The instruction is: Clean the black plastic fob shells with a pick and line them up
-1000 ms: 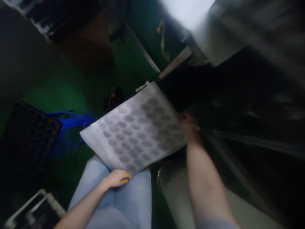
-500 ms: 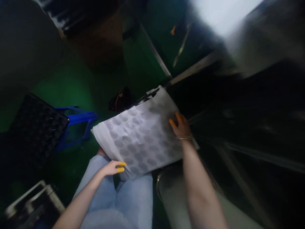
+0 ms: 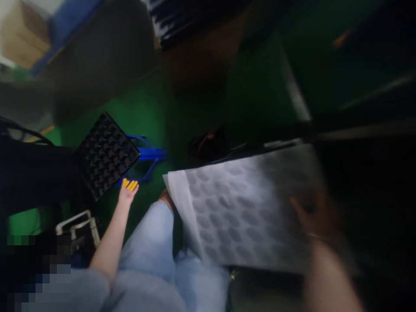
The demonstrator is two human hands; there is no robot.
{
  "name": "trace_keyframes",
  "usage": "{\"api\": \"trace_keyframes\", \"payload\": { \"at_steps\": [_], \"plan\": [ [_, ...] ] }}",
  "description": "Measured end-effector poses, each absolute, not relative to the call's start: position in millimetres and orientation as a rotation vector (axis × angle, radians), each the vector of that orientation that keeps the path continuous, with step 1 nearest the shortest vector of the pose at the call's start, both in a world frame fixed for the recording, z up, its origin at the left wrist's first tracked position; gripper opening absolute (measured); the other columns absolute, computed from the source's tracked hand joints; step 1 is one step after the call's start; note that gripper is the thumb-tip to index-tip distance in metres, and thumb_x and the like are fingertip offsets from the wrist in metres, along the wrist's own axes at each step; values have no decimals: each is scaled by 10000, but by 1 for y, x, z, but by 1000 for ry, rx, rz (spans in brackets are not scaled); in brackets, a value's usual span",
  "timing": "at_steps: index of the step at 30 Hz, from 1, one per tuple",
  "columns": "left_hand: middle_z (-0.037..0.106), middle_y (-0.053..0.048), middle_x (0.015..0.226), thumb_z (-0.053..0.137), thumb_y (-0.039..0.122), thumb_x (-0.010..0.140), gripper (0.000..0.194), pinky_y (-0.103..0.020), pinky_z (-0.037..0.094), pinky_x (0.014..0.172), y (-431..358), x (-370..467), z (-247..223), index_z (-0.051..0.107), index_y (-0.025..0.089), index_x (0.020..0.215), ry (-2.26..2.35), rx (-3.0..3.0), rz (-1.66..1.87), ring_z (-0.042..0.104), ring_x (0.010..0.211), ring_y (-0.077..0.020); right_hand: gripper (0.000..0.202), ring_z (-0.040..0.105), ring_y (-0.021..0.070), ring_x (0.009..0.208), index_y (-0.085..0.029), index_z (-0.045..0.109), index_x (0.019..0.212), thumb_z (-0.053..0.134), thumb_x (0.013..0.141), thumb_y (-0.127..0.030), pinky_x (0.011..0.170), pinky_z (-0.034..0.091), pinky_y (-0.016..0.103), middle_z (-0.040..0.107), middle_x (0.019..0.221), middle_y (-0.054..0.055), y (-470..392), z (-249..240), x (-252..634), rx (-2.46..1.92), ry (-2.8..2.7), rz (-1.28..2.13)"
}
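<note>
A white sheet [image 3: 234, 216] with rows of dark round shapes showing through lies over a dark-edged stack across my lap and to its right. My right hand [image 3: 316, 216] rests on the sheet's right part, thumb and fingers apart, blurred by motion. Out to the left, my left hand [image 3: 129, 190] has its fingers stretched out, with yellow covers on the fingertips. It is beside the lower right side of a black tray [image 3: 107, 151] with rows of pockets; I cannot tell whether they touch.
The black tray sits at a blue stool [image 3: 151, 154] on the green floor. A dark bundle [image 3: 208, 143] lies beyond the sheet. A pale-framed object [image 3: 78, 223] stands at lower left. Cardboard boxes [image 3: 24, 34] are at the far upper left.
My left hand has left the sheet's near left corner and moved left to beside the black tray. My right hand stays on the sheet. The view has swung left.
</note>
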State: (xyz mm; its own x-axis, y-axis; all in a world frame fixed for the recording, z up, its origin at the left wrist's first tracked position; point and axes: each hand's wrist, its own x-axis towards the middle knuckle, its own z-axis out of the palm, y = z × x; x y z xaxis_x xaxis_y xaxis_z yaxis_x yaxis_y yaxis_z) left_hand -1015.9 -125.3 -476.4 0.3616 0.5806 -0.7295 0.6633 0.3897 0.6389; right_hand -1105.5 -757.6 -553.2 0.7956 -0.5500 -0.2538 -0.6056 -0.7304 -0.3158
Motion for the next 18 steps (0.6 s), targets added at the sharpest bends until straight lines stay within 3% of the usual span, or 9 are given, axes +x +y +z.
{"api": "trace_keyframes", "payload": {
  "at_steps": [3, 6, 10, 13, 15, 18],
  "plan": [
    [403, -242, 1412, 364, 477, 945, 530, -355, 571, 783, -102, -1001, -488, 325, 201, 1396, 1388, 1106, 32, 558, 1217, -237, 947, 368, 410, 1333, -245, 324, 1487, 359, 717, -795, 1035, 348, 560, 411, 1426, 237, -755, -552, -1102, -2577, 930, 230],
    [487, -233, 1320, 364, 554, 921, 593, -375, 573, 768, -83, -988, -506, 337, 201, 1397, 1422, 1017, 114, 574, 1191, -237, 939, 334, 372, 1366, -236, 314, 1490, 350, 727, -781, 1074, 322, 517, 374, 1470, 205, -755, -553, -1102, -2563, 972, 230],
    [640, -97, 968, 363, 445, 958, 383, -235, 562, 666, -60, -970, -526, 504, 194, 1211, 1406, 999, 241, 675, 858, -130, 903, 339, 326, 1375, -253, 301, 1491, 385, 738, -745, 1092, 314, 477, 377, 1483, 157, -756, -553, -1103, -2567, 969, 228],
    [577, 22, 671, 409, 347, 952, 223, -131, 494, 543, -49, -965, -527, 555, 183, 993, 1347, 1013, 329, 569, 533, -56, 883, 340, 318, 1376, -244, 302, 1489, 406, 749, -715, 1097, 310, 469, 376, 1486, 153, -757, -553, -1104, -2550, 980, 233],
    [517, 57, 586, 410, 325, 941, 196, -103, 451, 504, -45, -968, -521, 536, 182, 894, 1285, 1035, 382, 489, 452, -37, 864, 339, 317, 1377, -250, 304, 1486, 417, 754, -696, 1094, 315, 477, 377, 1487, 145, -757, -554, -1104, -2547, 1006, 245],
    [561, 46, 624, 448, 329, 891, 162, -118, 472, 553, -47, -977, -505, 518, 189, 847, 1138, 1115, 418, 532, 523, -50, 828, 354, 311, 1367, -252, 313, 1475, 439, 770, -665, 1088, 327, 471, 391, 1477, 141, -759, -558, -1106, -2580, 1011, 257]
  ]
}}
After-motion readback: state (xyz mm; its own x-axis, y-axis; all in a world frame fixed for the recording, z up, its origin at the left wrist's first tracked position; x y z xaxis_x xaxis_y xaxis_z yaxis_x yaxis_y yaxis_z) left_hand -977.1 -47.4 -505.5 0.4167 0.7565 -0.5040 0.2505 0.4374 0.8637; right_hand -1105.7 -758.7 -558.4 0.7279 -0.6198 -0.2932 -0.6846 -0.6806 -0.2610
